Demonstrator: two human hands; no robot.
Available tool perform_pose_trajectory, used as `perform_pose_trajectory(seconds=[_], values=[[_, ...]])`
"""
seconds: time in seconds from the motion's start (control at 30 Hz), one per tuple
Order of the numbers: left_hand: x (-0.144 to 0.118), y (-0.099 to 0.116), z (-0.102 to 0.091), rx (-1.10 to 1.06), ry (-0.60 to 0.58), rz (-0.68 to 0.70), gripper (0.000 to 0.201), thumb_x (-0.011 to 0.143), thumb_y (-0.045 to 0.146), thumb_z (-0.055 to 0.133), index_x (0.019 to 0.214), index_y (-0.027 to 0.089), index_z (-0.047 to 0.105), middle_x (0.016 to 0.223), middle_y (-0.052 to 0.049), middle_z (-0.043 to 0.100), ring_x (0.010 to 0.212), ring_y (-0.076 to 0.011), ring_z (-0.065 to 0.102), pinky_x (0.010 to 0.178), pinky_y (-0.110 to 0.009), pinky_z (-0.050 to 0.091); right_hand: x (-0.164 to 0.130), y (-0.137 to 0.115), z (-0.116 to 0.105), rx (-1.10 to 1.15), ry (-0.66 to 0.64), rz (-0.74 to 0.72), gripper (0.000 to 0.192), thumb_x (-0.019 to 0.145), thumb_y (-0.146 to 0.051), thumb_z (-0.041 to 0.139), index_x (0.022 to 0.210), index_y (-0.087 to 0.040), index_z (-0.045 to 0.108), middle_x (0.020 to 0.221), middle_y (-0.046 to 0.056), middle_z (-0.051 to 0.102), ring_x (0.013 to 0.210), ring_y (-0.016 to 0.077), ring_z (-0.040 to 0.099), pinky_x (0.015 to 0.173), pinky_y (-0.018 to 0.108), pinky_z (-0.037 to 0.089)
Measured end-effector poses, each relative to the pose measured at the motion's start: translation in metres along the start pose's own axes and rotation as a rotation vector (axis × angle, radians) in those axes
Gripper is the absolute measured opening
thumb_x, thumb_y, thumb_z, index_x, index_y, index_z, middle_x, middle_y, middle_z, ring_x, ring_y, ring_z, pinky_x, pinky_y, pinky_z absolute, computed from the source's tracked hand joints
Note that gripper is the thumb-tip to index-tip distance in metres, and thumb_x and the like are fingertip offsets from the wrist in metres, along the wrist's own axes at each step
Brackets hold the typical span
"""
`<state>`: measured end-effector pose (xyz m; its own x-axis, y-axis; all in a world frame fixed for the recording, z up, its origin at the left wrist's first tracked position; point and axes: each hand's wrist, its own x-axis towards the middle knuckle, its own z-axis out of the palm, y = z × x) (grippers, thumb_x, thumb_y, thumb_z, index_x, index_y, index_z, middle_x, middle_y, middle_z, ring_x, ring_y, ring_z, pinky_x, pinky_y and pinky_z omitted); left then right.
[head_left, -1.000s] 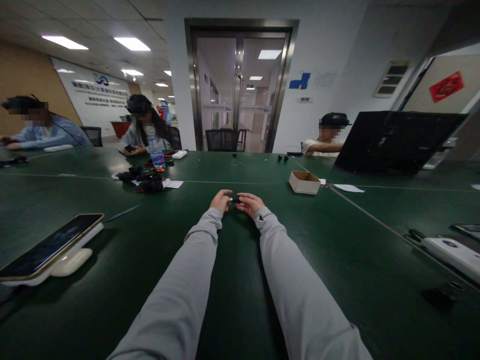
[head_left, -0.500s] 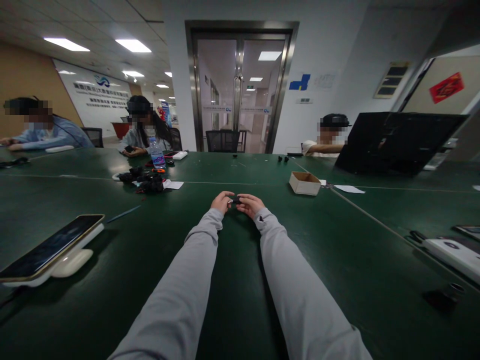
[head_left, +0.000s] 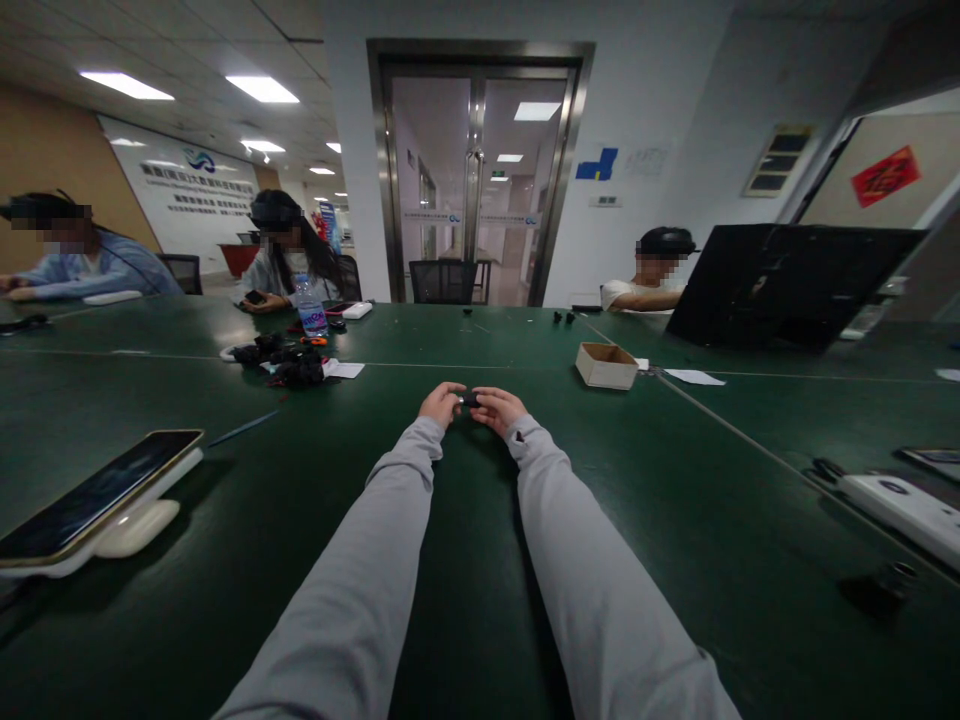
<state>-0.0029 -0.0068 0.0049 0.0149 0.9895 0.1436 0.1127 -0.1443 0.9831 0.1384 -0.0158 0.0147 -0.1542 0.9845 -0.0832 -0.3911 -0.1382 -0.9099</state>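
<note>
Two grey-sleeved arms stretch out over a dark green desk, and the left hand and right hand meet at the far end of the reach. Between them sits a small black part, pinched from either side by the fingertips of both hands; it is too small to tell what it is. Both hands are curled closed around it, low over the desk surface.

Beyond the right hand, off to its right, an open cardboard box stands on the desk, with a sheet of white paper just past it. Beyond the left hand, well apart to its left, lies a heap of black parts, with a water bottle standing behind them. Nearer the person and far to the left of the left hand, a phone leans on a white stand. Far to the right of the right hand lies a white device.

Across the desk three other people sit at work, and a black laptop lid rises at the right.
</note>
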Motion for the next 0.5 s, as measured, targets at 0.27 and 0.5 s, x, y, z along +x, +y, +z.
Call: perform_pose_trajectory(seconds=[0.27, 0.5], values=[[0.0005, 0.0003, -0.0001, -0.019, -0.037, -0.012, 0.029, 0.072, 0.019, 0.040, 0.094, 0.014, 0.057, 0.040, 0.005, 0.047, 0.031, -0.0066, 0.036, 0.035, -0.016, 0.026, 0.0007, 0.0001, 0.0001, 0.002, 0.003, 0.005, 0.016, 0.071, -0.002, 0.054, 0.080, -0.013, 0.061, 0.057, 0.003, 0.064, 0.049, 0.0118, 0.061, 0.050, 0.021, 0.053], [-0.0009, 0.0002, 0.0006, -0.040, -0.019, 0.003, 0.025, 0.074, 0.025, 0.043, 0.092, 0.015, 0.057, 0.044, 0.004, 0.049, 0.031, -0.0058, 0.038, 0.036, -0.016, 0.027, -0.0002, -0.0005, -0.0004, 0.000, 0.006, 0.007, 0.016, 0.072, -0.002, 0.054, 0.080, -0.013, 0.061, 0.056, 0.003, 0.064, 0.050, 0.0124, 0.062, 0.050, 0.021, 0.053]])
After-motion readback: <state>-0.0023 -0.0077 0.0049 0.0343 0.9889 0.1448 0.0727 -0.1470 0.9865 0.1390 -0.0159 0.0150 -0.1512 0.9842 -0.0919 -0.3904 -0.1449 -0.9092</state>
